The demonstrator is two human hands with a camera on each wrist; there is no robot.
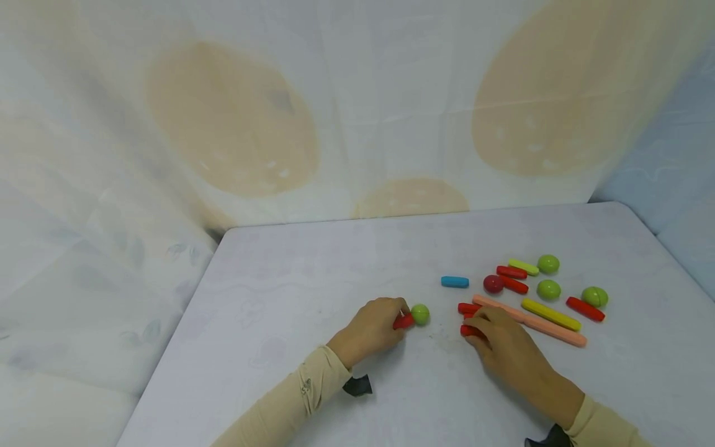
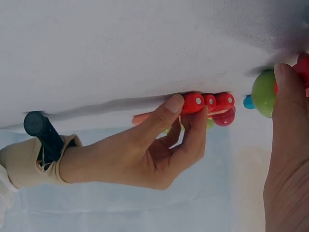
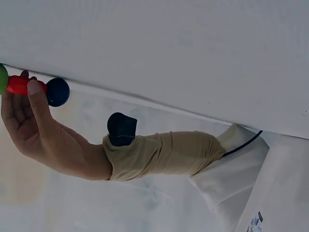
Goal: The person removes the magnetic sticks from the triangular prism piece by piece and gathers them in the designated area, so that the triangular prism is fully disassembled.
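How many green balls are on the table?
4: one green ball beside the left hand, and three to the right among the sticks. The hands may hide more.

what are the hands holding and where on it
The left hand pinches a short red stick at the end away from its green ball. The right hand grips red sticks at their near ends.

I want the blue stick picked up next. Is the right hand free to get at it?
Probably not at once: the right hand already pinches a red stick. The blue stick lies apart on bare table beyond it, uncovered.
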